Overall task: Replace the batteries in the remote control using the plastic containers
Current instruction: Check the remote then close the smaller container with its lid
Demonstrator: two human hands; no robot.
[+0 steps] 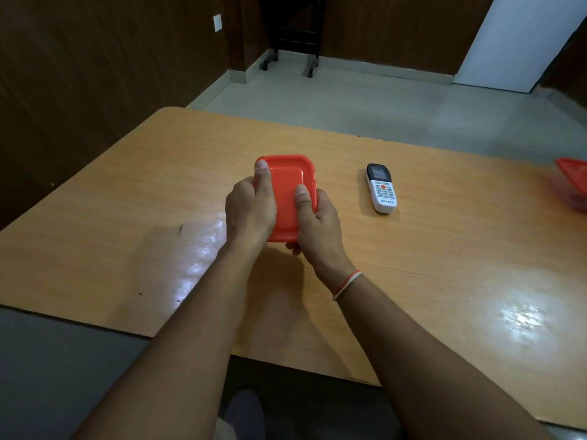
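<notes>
Tabletop (413, 281): container (290, 198) between both hands' fingers (262, 173)

Office room: wood-panelled walls (95, 74), laminate desk (444, 249).

- The white remote control (381, 188) has the word "VOLTAS" near its bottom end.
- Its buttons are too small to read.

Single head-worn view, wide-angle, looking forward and down over wooden table (444, 281). Near: forearms enter from 6 o'clock, hands at frame centre. Floor and wall panels recede toward 12 o'clock.
</notes>
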